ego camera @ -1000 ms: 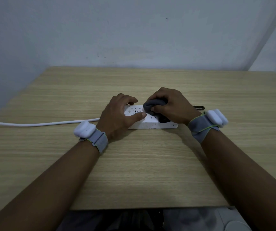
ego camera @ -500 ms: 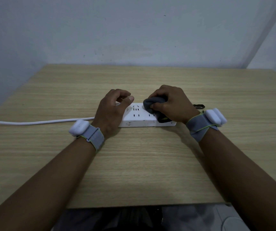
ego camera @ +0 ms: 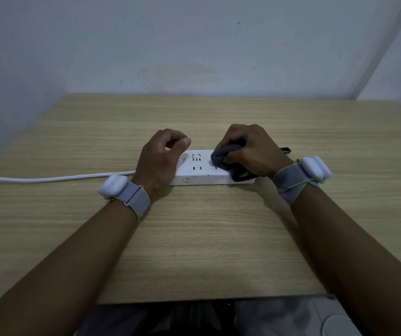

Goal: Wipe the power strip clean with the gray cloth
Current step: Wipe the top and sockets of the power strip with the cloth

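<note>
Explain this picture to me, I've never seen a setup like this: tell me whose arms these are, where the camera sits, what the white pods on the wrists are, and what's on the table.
No machine here: these are a person's two bare arms, filmed by a wide-angle camera worn on their head, looking forward and down. That is why the arms enter from the bottom. The left hand is loosely curled at the left end of a white power strip, apparently steadying it. The right hand is closed on a bunched gray cloth, pressed to the strip's top. The strip's white cord runs left across the wooden table. Each wrist carries a white pod on a gray strap; their purpose is not visible, possibly tracking devices.
</note>
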### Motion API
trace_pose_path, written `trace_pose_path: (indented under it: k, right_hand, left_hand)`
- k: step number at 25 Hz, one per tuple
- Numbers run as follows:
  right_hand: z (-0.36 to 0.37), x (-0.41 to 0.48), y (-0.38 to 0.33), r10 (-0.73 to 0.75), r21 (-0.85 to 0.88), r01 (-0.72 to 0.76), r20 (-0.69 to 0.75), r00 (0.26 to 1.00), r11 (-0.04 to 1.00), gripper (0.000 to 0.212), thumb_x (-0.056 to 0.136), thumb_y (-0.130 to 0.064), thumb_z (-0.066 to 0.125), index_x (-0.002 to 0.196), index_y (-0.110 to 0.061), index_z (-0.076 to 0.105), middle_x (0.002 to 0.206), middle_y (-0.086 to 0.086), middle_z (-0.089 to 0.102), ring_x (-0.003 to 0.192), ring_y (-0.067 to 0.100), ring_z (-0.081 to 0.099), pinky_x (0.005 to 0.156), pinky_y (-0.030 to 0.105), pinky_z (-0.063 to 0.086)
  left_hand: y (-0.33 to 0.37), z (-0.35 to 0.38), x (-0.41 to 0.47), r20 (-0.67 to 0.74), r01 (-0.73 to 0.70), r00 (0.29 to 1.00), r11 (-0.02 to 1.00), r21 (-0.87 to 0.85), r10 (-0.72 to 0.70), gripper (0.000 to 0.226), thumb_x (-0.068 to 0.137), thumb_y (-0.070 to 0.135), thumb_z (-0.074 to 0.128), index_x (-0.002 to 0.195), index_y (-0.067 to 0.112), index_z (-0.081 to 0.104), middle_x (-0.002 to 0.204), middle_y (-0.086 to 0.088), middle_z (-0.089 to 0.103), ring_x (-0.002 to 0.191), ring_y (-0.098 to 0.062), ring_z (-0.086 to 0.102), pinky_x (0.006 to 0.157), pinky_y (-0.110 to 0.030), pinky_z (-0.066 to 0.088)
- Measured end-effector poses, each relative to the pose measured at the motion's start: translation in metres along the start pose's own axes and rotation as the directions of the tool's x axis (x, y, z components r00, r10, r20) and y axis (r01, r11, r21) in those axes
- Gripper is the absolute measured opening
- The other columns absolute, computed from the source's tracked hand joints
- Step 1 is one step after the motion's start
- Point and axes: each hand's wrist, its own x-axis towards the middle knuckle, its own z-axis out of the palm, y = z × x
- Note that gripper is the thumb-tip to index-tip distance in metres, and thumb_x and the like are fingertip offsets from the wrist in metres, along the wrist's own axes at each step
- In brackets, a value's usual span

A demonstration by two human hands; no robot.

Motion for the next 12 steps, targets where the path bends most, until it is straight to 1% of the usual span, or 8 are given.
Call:
trace_pose_path:
  k: [1,3,5,7,10,12]
  right_hand:
    - [-0.0009,-0.0002,-0.0006,-0.003,0.010,0.003,0.015,1.000,1.000,0.025,0.062,-0.004,0.070,0.080,-0.020,0.077,0.082,-0.006,0.065,0.080,0.012,0.063,0.069,0.020,0.048]
    - [0.0013,0.0020,0.0001,0.004,-0.028,-0.005,-0.038,0.999,1.000,0.025,0.064,-0.007,0.070,0.082,-0.022,0.077,0.084,-0.004,0.065,0.082,0.014,0.063,0.073,0.026,0.049]
    - [0.0062,0.0059,0.0016,0.012,-0.142,-0.031,-0.134,0.991,0.989,0.024,0.070,-0.011,0.069,0.090,-0.022,0.077,0.091,0.002,0.066,0.089,0.019,0.062,0.080,0.033,0.049]
    - [0.0087,0.0090,0.0028,0.025,-0.226,-0.066,-0.182,0.983,0.972,0.026,0.075,-0.014,0.067,0.098,-0.022,0.075,0.099,0.006,0.067,0.095,0.023,0.061,0.086,0.037,0.048]
    - [0.0068,0.0079,0.0019,-0.017,-0.244,-0.028,-0.182,0.983,0.969,0.032,0.075,-0.012,0.067,0.105,-0.023,0.070,0.099,0.007,0.068,0.095,0.025,0.061,0.086,0.041,0.048]
    - [0.0045,0.0041,0.0006,-0.065,-0.243,0.034,-0.123,0.990,0.969,0.031,0.076,-0.012,0.068,0.105,-0.024,0.071,0.098,0.006,0.067,0.094,0.024,0.062,0.086,0.041,0.048]
  left_hand:
    - [-0.0002,-0.0002,0.0000,0.004,0.001,1.000,1.000,0.000,-0.001,0.020,0.090,0.031,0.057,0.098,0.017,0.068,0.102,0.002,0.067,0.089,0.001,0.055,0.073,-0.001,0.035]
    - [-0.0001,-0.0007,-0.0002,0.016,-0.002,1.000,1.000,0.006,0.002,0.021,0.089,0.034,0.056,0.096,0.018,0.068,0.101,0.003,0.066,0.089,0.002,0.055,0.072,-0.002,0.035]
    - [0.0004,-0.0008,-0.0004,0.019,-0.007,1.000,1.000,0.006,0.007,0.022,0.088,0.036,0.055,0.095,0.019,0.067,0.100,0.003,0.066,0.088,0.003,0.055,0.072,-0.001,0.035]
    - [0.0007,-0.0010,-0.0005,0.016,-0.006,1.000,1.000,-0.003,0.006,0.022,0.088,0.036,0.056,0.095,0.019,0.068,0.100,0.004,0.066,0.088,0.004,0.055,0.071,-0.001,0.035]
    - [0.0001,-0.0007,-0.0007,0.017,-0.007,1.000,1.000,-0.005,0.007,0.021,0.089,0.035,0.056,0.095,0.018,0.068,0.100,0.004,0.066,0.088,0.003,0.055,0.071,-0.002,0.035]
    - [-0.0002,0.0000,-0.0008,0.015,-0.007,1.000,1.000,-0.003,0.007,0.020,0.090,0.034,0.057,0.095,0.018,0.068,0.100,0.004,0.066,0.087,0.004,0.055,0.071,-0.001,0.035]
